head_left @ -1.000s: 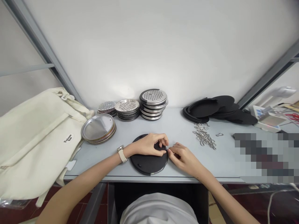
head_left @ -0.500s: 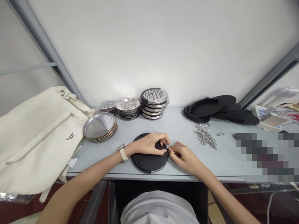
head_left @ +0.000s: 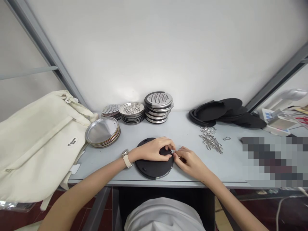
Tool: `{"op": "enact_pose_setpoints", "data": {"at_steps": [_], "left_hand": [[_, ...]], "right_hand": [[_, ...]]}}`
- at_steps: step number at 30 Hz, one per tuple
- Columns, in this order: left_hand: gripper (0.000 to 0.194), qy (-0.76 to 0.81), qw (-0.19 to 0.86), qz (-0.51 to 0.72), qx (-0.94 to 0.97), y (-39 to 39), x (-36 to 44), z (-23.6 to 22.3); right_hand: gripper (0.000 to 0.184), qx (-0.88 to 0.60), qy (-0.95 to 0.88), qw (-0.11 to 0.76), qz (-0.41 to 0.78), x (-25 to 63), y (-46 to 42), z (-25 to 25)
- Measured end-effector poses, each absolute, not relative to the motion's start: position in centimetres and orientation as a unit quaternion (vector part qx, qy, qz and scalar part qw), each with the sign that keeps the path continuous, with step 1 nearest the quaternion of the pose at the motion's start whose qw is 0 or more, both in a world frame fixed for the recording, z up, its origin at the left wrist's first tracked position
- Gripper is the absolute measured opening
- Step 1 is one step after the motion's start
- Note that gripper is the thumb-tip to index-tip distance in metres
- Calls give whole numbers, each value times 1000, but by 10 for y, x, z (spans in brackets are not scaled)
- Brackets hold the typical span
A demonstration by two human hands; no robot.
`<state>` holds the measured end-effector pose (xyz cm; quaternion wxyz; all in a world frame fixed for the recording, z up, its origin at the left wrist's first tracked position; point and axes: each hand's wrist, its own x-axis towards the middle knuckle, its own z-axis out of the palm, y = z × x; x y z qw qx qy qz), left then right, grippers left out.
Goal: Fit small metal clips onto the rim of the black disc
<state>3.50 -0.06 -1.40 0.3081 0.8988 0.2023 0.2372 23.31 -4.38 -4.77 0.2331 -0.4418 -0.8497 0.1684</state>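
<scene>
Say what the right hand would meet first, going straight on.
The right hand would probably meet the left hand over the round black disc, just past the small silver metal piece between them; depth is unclear.

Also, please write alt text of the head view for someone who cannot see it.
A person's left hand and right hand nearly meet at the right edge of a black disc on a grey table; whatever they pinch is unclear. Behind stand stacks of perforated metal discs, with clips and black round pieces at right.
</scene>
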Motion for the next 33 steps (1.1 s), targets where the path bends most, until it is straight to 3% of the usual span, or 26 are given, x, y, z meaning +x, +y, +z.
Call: {"op": "enact_pose_setpoints", "data": {"at_steps": [33], "left_hand": [[20,198,260,221,919,-3,34,-8]], "right_hand": [[34,-437,-854,233,156,234,-44,-49]]}}
